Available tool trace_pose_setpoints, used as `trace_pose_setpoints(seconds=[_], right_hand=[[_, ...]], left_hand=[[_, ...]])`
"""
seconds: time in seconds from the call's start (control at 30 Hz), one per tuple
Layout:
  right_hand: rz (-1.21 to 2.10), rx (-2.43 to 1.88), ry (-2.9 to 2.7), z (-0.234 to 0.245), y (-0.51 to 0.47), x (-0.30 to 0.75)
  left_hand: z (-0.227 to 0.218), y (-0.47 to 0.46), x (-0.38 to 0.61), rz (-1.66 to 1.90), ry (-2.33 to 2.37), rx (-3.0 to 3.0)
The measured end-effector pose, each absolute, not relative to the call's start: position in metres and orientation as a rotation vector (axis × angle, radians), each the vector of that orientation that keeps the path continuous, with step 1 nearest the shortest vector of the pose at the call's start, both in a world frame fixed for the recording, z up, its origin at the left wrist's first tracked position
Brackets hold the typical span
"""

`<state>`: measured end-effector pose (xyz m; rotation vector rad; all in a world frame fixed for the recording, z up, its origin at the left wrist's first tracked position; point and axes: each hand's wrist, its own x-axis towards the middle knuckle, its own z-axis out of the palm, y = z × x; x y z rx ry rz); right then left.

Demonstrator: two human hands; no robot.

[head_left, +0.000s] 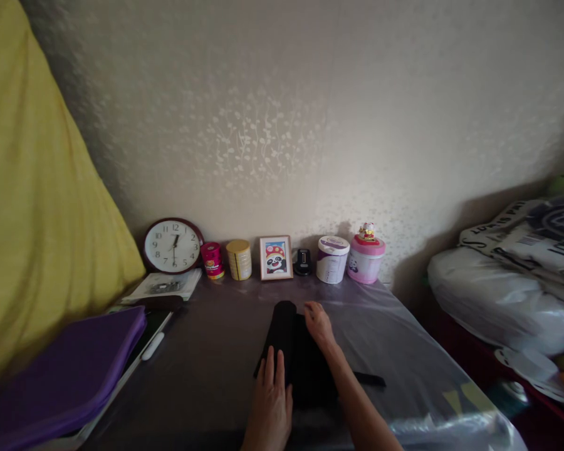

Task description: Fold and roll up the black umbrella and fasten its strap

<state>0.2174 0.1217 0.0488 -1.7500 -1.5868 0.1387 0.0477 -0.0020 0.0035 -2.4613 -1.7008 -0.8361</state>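
Note:
A black folded cloth lies on the dark table in front of me. My left hand rests flat on the cloth's near left edge, fingers stretched forward. My right hand reaches over the cloth to its far right corner, fingers curled down onto the fabric. A thin black strap sticks out from the cloth to the right.
Along the wall stand a round clock, a red tin, a gold tin, a framed panda picture, a white tub and a pink tub. A purple folder lies left; white bags right.

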Motion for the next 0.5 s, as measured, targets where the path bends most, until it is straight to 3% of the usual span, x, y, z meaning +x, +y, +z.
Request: trace_pose_setpoints(seconds=[0.13, 0.33, 0.5], right_hand=[[0.162, -1.865, -1.457, 0.039, 0.086, 0.257], [0.459, -1.863, -1.440, 0.035, 0.052, 0.263], [0.341, -1.921, -1.521, 0.044, 0.041, 0.247]], left_hand=[[0.006, -0.004, 0.047, -0.869, -1.667, -2.449], [0.009, -0.003, 0.046, -0.857, -1.668, -2.457], [0.011, -0.005, 0.047, -0.819, -1.711, -2.459]])
